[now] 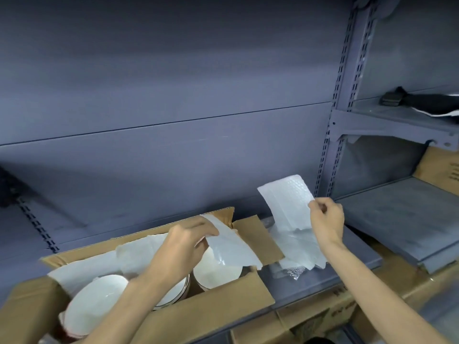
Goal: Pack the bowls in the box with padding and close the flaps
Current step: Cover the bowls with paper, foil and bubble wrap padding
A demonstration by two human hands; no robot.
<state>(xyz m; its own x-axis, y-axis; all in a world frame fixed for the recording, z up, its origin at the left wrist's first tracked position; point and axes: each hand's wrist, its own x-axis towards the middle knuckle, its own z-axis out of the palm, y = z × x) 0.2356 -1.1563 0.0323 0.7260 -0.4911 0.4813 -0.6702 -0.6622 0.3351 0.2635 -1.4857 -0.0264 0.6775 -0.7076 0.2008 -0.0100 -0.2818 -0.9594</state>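
Two hands work at once over the open cardboard box (154, 309), which sits on the grey shelf (323, 276) with its flaps spread; inside it lie white bowls (218, 271), one at the near left, one at the right end, another mostly hidden under the left forearm, and a white sheet lines the far wall of the box. The left hand (183, 247) hangs above the middle of the box, fingers and thumb pinching the upper edge of a padding sheet (231, 244); that sheet runs down and to the right from the hand, its long axis slanting across the right-end bowl toward the right flap, so it partly covers that bowl. The right hand (325, 219) is outside the box, beyond its right flap, fingers curled and pinching the edge of a second bubble-wrap sheet (285, 202) held up nearly upright, long axis vertical; below it, a loose pile of wrap (298, 252) rests on the shelf. The left hand is nearer the bowls; its sheet probably needs lowering flat over them, and the flaps are not yet closed.
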